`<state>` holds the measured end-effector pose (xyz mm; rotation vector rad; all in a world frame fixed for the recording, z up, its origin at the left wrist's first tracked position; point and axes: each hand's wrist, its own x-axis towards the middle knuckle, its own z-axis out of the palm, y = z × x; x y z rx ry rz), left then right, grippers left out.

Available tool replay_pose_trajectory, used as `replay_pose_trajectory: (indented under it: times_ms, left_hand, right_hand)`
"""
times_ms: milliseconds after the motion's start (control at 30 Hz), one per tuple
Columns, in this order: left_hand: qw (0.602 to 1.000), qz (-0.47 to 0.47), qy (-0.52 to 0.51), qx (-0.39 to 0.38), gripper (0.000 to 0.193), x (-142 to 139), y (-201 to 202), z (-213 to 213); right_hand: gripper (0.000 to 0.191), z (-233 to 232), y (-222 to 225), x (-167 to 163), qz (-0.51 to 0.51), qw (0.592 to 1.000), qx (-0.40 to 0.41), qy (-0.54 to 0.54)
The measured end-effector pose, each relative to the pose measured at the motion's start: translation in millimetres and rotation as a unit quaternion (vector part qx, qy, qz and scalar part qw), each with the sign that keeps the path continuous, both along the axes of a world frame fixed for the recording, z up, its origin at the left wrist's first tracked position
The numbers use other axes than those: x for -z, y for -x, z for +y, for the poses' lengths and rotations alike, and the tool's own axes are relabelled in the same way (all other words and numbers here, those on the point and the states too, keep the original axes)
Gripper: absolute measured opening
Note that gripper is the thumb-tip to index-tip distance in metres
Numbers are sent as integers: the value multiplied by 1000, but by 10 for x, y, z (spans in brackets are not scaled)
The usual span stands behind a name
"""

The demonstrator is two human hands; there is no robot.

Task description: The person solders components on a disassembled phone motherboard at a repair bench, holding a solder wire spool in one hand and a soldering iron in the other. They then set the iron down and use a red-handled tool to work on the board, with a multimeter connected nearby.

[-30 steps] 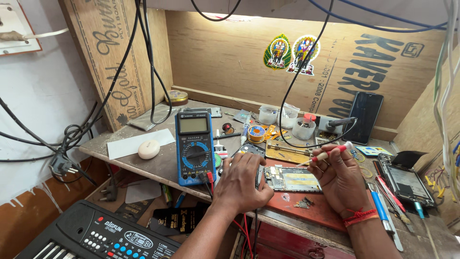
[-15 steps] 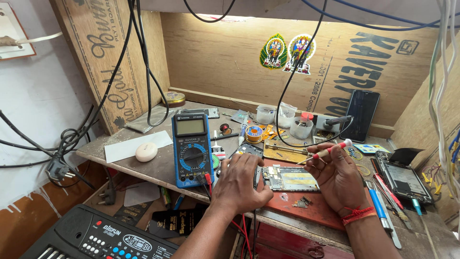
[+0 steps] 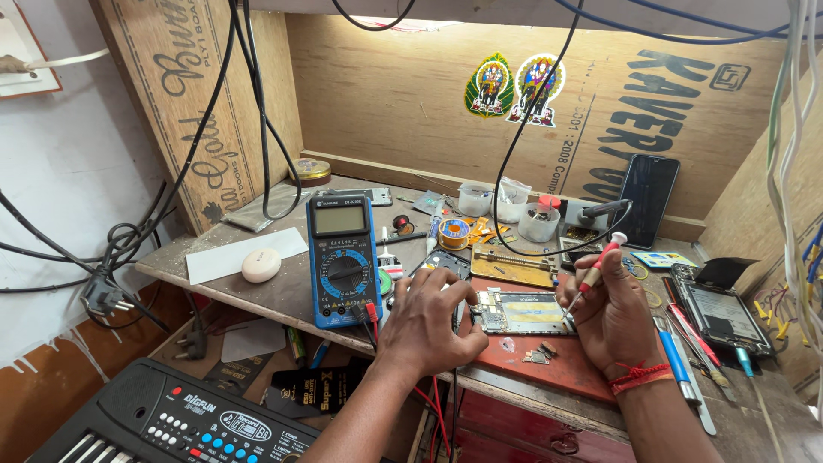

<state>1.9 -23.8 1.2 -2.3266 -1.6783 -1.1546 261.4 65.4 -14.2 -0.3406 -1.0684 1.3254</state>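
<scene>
An opened phone body (image 3: 525,310) with its circuit board showing lies on a red mat (image 3: 549,364) at the bench's front. My left hand (image 3: 429,324) rests flat on the bench, its fingers pressing the phone's left end. My right hand (image 3: 610,315) holds a small screwdriver (image 3: 591,274) with a red and white handle. Its tip points down at the phone's right edge. A few small loose parts (image 3: 538,353) lie on the mat just in front of the phone.
A blue multimeter (image 3: 343,257) with red and black leads stands left of my left hand. Small jars (image 3: 507,204), a solder spool (image 3: 453,231), a metal holder (image 3: 513,261), a dark phone (image 3: 647,190) and another opened phone (image 3: 718,310) crowd the bench. Tools (image 3: 681,369) lie at right. A keyboard (image 3: 171,420) sits below left.
My right hand has turned the screwdriver more upright and brought its tip to the phone's right edge. My left hand has stayed on the phone's left end.
</scene>
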Motion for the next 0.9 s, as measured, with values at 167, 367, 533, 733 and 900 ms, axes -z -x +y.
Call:
replay_pose_trajectory:
  times_ms: [167, 367, 533, 733, 900]
  left_hand:
    - [1000, 1, -4, 0, 31, -11, -4, -7]
    - [1000, 2, 2, 3, 32, -39, -1, -21]
    - [1000, -1, 23, -5, 31, -34, -6, -21]
    - [1000, -8, -5, 1, 38, -25, 0, -15]
    - [1000, -9, 1, 2, 31, -27, -6, -26]
  right_hand:
    - [42, -50, 16, -32, -7, 1000, 6, 6]
    - [43, -70, 20, -40, -8, 1000, 16, 17]
    - [43, -68, 4, -5, -3, 1000, 9, 14]
    - [41, -59, -7, 1, -11, 999, 22, 26]
    - [39, -48, 9, -20, -15, 1000, 7, 7]
